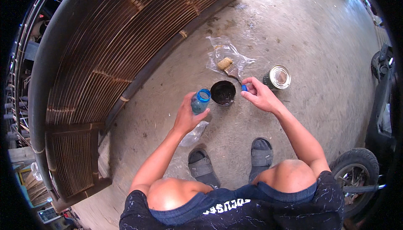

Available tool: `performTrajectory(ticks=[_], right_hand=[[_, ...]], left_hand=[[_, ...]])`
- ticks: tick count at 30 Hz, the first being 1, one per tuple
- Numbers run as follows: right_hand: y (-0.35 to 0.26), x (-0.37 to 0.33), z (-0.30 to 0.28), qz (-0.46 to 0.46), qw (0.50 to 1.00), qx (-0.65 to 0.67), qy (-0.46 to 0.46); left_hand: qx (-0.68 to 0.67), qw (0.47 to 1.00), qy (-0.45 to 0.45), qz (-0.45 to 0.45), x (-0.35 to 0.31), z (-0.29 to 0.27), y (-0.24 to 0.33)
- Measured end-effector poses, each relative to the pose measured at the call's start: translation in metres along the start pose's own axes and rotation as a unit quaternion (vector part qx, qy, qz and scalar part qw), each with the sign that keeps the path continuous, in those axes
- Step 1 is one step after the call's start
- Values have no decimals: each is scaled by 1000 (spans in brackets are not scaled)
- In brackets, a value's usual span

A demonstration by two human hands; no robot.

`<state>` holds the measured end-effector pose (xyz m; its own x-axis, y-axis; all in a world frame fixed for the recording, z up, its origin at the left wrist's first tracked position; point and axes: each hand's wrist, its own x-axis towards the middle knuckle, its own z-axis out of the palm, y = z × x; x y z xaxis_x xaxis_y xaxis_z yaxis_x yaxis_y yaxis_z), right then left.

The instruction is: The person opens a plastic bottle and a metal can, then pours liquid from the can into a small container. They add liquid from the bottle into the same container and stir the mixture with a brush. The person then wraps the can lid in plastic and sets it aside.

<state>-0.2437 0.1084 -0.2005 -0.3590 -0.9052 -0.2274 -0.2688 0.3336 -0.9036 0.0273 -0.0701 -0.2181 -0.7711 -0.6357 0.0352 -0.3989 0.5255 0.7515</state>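
Soft daylight falls brightest on the floor [327,32], beyond and right of the right grip [262,95]. Left of the left grip [187,114], the slatted bamboo seat [109,49] is dimmer, its outer rail [40,78] bowed by the lens. Shadows are faint; the tin lid [279,76] just right of the right grip gleams. Around both grips detail is crisp, softening toward the blackened edges.
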Motion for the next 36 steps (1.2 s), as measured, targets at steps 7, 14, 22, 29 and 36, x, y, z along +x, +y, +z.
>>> performTrajectory(ticks=[7,14,22,29,36], right_hand=[[-85,-8,25,-237,968,-4,-86],[-77,-21,26,-306,940,-122,-92],[-68,-14,30,-447,864,-202,-112],[-80,-8,16,-386,897,-143,-160],[-84,-9,13,-367,905,-157,-144]], left_hand=[[59,992,-52,98,2,1,11],[27,983,-135,125,-5,-12,14],[-41,964,-249,88,-1,-23,7],[-87,939,-327,66,12,-36,22],[-101,927,-360,23,20,-42,33]])
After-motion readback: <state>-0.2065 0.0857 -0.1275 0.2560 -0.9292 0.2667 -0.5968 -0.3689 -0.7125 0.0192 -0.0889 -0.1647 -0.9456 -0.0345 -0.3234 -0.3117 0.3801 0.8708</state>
